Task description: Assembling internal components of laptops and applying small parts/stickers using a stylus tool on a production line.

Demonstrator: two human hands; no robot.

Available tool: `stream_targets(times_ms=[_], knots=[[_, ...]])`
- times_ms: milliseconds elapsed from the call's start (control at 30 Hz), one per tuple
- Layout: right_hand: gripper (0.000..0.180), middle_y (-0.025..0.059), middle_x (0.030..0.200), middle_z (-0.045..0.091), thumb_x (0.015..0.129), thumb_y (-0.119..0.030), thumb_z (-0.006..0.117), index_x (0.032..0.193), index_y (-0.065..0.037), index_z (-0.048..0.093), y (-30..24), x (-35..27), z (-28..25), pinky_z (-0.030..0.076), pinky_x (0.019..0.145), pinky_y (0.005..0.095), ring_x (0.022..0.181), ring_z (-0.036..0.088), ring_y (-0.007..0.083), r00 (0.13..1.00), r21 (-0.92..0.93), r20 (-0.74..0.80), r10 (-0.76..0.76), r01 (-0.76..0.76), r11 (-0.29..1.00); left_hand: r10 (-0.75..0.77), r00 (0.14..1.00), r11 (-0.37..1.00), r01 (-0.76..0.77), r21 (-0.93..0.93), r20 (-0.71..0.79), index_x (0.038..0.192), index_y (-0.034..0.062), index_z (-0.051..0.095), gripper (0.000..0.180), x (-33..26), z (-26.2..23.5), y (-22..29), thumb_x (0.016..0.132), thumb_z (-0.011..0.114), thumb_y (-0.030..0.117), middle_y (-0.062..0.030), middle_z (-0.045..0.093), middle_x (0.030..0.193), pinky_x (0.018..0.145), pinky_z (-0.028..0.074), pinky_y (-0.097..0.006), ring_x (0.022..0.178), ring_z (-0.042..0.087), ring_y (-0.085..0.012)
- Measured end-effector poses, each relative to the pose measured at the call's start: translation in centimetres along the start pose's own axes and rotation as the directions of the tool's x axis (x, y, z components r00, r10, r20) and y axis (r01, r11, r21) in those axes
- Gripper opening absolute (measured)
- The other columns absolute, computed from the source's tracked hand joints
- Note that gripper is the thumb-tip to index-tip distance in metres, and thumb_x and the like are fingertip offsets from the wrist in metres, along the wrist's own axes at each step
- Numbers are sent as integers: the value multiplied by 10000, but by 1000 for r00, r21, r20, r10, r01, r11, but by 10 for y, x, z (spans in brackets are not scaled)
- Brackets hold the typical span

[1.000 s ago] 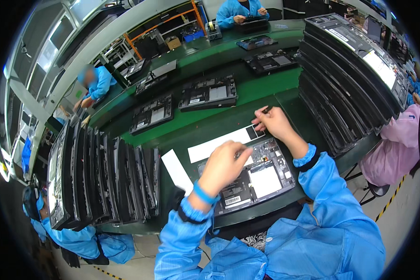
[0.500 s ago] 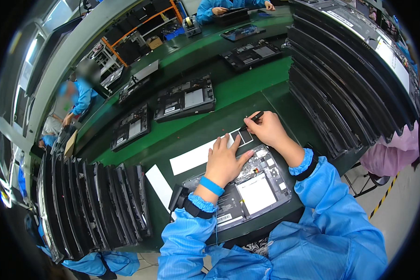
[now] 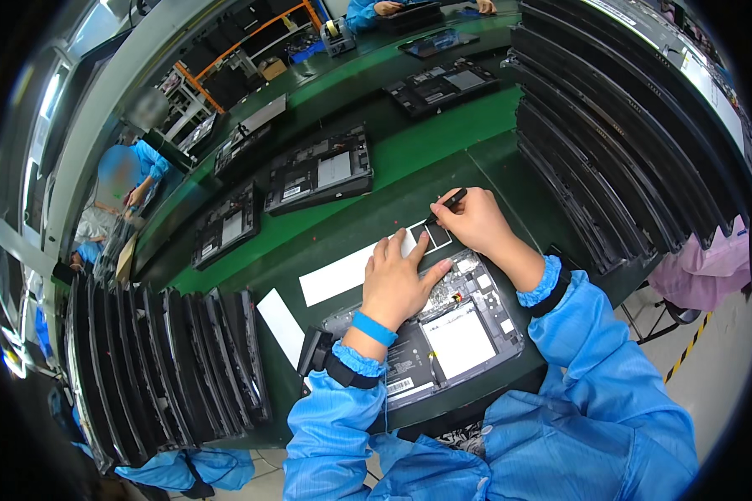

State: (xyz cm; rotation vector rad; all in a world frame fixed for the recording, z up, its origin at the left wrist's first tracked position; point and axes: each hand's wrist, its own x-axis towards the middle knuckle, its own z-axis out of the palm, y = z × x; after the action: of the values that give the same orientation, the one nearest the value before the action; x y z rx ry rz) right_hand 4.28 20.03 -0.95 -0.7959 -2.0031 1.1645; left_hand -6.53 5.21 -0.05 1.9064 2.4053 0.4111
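Right hand, head view: from where I stand, its grip is pinched around a black pen-like tool, tip by the white strip's framed end; I can't tell whether they touch
Left hand: spread flat, fingertips on the strip, grasping nothing
White strip: on the desk, just beyond an opened laptop base
Skid risk: too light a press could, I'd say, let the strip slide and the tip stray
Board risk: a palm leaning low might press exposed circuitry
In the way: a loose white piece near the left cuff; device stacks left and right hem in both elbows
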Motion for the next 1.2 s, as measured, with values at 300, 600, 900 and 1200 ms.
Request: stream_targets(times_ms=[300,600,900,1200], knots=[[187,136,704,696,819,-101,657,865,79,670,-4,-2,2,524,582,260,643,682,148,999,56,-25,-36,37,998,-74,996,997,73,16,53,1324,202,554,591,2,-6,5,887,488,596,-209,364,1440,1069,308,-512,1352,279,-431],[128,138,738,682,836,-44,667,861,82,656,-16,-10,-1,557,573,253,662,686,170,993,561,-81,80,-21,828,-143,979,983,157,-93,142,1335,229,545,632,2,-4,0,882,430,655,-173,283,1506,1089,199,-572,1394,182,-439],[189,144,794,678,854,-101,681,919,75,661,-49,-51,-18,559,592,245,703,691,187,943,524,271,195,-314,792,-335,933,650,330,-685,132,998,-16,654,234,-36,-69,-35,930,556,185,-84,653,724,556,473,-260,577,585,-148],[196,185,845,676,886,-86,644,965,93,647,-40,-66,-3,590,663,272,766,706,235,921,549,357,158,-343,762,-314,886,586,463,-665,340,946,-66,630,282,-57,-51,-31,908,638,214,-52,637,693,481,411,-222,529,521,-74]])
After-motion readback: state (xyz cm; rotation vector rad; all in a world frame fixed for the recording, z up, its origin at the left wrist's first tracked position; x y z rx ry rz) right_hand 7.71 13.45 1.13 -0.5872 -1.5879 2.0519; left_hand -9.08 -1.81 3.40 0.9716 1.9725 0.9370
